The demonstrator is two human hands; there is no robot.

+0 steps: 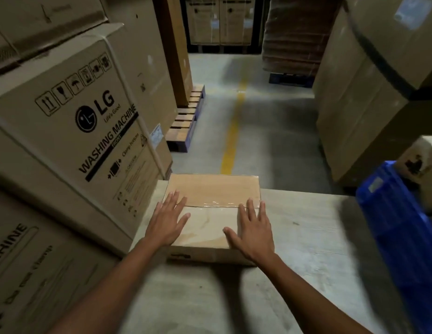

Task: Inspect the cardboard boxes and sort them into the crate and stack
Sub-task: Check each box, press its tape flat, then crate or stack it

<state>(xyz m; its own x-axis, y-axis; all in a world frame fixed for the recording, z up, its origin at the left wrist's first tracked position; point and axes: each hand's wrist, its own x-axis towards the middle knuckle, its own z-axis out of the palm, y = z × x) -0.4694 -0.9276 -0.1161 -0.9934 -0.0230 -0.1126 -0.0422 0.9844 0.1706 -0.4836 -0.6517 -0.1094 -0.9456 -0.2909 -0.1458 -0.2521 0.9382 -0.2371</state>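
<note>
Cardboard box (213, 189), taped closed, sits on the counter (306, 227). My left hand (168, 220) and right hand (253, 231) rest flat on its near top corners, fingers straight and spread, gripping nothing. The blue crate (398, 227) stands at my right, blurred, so I cannot tell its contents.
</note>
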